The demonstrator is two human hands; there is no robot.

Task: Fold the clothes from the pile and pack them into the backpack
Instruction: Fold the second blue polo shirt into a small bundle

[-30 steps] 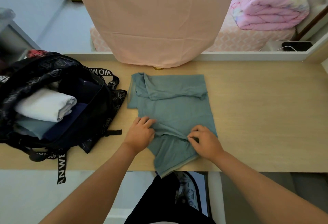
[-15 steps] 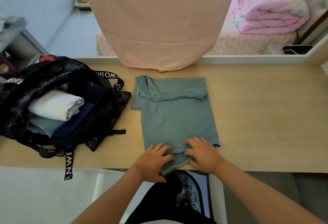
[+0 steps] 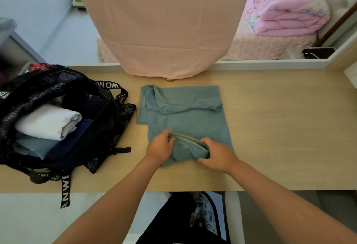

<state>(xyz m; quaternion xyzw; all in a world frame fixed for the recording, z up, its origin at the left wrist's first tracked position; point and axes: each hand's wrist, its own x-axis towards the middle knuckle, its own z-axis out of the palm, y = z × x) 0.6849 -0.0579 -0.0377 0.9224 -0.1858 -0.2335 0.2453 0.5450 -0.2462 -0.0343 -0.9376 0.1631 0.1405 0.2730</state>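
A grey-green T-shirt (image 3: 185,116) lies partly folded in the middle of the wooden table (image 3: 280,128). Its bottom hem is lifted and turned up toward the far side. My left hand (image 3: 159,147) grips the hem's left end and my right hand (image 3: 217,154) grips its right end. An open black backpack (image 3: 100,116) with white lettering on its straps lies at the table's left. Inside it are a folded white garment (image 3: 48,121), a dark blue one and a pale blue one.
A peach cloth (image 3: 164,25) hangs over the table's far edge, just beyond the shirt. A folded pink quilt (image 3: 286,6) rests on the bed behind. A dark device with a white cable (image 3: 318,53) sits on the ledge at the far right. Bare tabletop spreads right of the shirt.
Both hands slid down to the shirt's bottom hem at the table's near edge, took hold of it, and lifted it up and away over the shirt's lower part.
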